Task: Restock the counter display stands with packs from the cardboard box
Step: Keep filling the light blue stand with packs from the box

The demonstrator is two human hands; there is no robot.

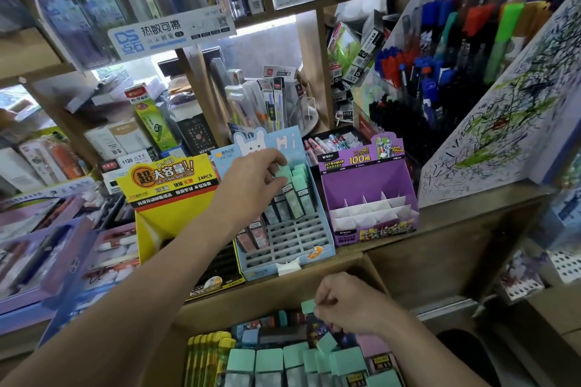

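The left hand (pixel 257 177) is closed round a mint-green capped pack (pixel 284 173), holding it at the back rows of the light-blue gridded cardboard display stand (pixel 317 248) on the wooden counter (pixel 456 229). Lower down, the right hand (pixel 349 305) pinches another mint-green pack (pixel 308 306) above the open brown cardboard box (pixel 273 292), where more packs lie in rows.

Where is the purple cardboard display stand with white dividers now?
In the head view, the purple cardboard display stand sits on the counter, right of centre, beside the light blue display stand where the left hand places mint packs.
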